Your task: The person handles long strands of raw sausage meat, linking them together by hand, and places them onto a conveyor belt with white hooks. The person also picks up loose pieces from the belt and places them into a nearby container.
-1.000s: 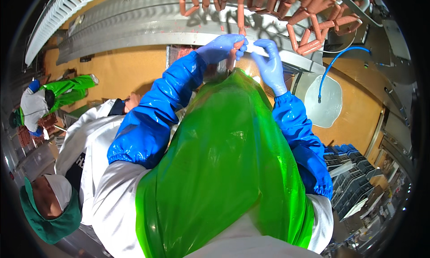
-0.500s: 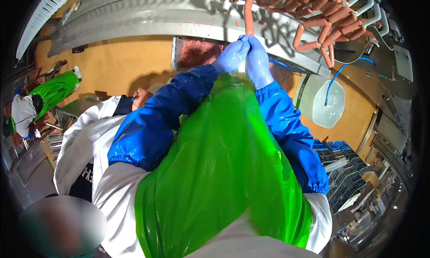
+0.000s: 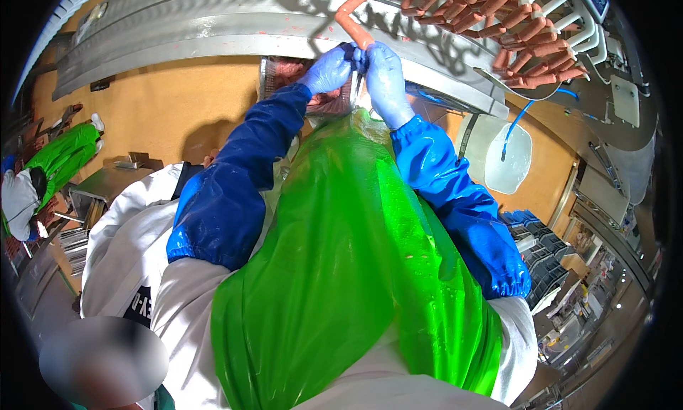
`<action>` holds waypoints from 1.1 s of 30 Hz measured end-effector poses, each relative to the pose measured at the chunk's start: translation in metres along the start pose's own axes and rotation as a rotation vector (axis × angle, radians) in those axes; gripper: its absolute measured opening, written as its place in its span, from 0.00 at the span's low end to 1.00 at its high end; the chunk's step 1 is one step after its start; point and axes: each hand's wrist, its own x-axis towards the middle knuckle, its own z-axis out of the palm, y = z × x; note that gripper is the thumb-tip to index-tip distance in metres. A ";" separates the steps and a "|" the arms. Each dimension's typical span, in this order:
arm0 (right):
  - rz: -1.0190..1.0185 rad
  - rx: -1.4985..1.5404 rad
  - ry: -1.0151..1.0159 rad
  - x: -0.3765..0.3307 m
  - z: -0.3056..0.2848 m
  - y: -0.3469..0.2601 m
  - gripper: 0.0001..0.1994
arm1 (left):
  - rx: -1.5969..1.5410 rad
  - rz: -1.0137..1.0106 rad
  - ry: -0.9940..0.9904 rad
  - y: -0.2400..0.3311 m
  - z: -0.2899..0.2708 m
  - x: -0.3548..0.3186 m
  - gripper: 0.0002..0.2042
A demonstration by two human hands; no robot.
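Up at the steel machine (image 3: 213, 25), both my gloved hands meet on the sausage link (image 3: 353, 24). My left hand (image 3: 329, 70) has its grip closed under the link's lower end; my right hand (image 3: 384, 75) pinches just beside it, the two touching. Soft, slick and light, I judge, with a casing that could tear, so I take it at the twist, not the middle. To the right, more hanging sausages (image 3: 512, 25) crowd the hooks. My green apron (image 3: 356, 267) hides everything below my wrists. Far left, another worker in green (image 3: 64, 154) stands well apart.
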 end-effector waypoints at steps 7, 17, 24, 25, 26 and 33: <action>-0.155 -0.090 -0.261 -0.015 -0.013 -0.065 0.18 | 0.320 -0.040 0.058 -0.124 -0.032 0.042 0.08; -0.255 -0.352 -0.517 0.028 -0.085 -0.087 0.21 | -0.771 -0.088 0.165 -0.003 0.092 0.072 0.09; -0.042 0.022 -0.557 0.037 -0.125 0.012 0.17 | -0.584 -0.360 0.103 0.087 0.036 0.003 0.14; 0.004 0.044 -0.586 0.043 -0.125 0.007 0.16 | -0.760 -0.359 0.137 0.095 0.029 0.009 0.13; 0.050 0.066 -0.612 0.050 -0.124 -0.001 0.15 | -0.935 -0.358 0.166 0.103 0.021 0.016 0.14; -0.066 -0.507 -0.251 0.095 -0.082 -0.027 0.15 | 1.002 0.277 0.194 0.104 -0.015 0.057 0.07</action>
